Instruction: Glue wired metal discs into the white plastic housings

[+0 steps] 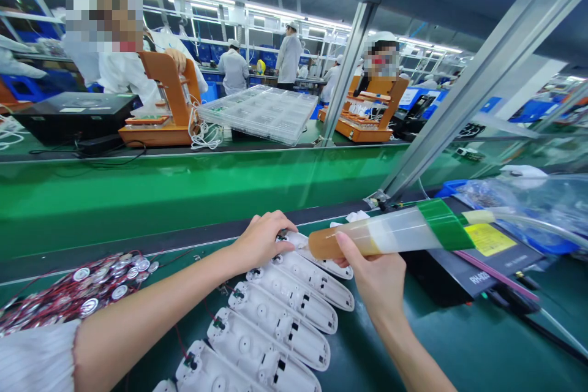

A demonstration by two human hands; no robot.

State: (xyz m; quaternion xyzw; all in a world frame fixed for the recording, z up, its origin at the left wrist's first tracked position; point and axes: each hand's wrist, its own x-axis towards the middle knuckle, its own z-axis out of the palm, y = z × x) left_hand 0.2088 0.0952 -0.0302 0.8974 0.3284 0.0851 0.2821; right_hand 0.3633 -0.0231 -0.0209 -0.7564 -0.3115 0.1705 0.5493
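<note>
My right hand [379,275] is wrapped round a large glue syringe [390,229] with brownish contents and a green end cap. The syringe lies nearly level, its front end tilted toward the farthest white plastic housing [328,264]. At that housing's left end is my left hand [264,239], its fingers curled over the end and the thumb on the near side. The syringe's tip is hidden. Several more open white housings [280,321] lie side by side in a slanting row, showing inner posts, black pieces and small green boards.
Left of the row lies a heap of round silver discs [119,272] with red wires. A black control box [478,263] with a yellow label stands at right, a clear hose [542,220] above it. Beyond the green divider [184,193], people work near orange fixtures [158,131].
</note>
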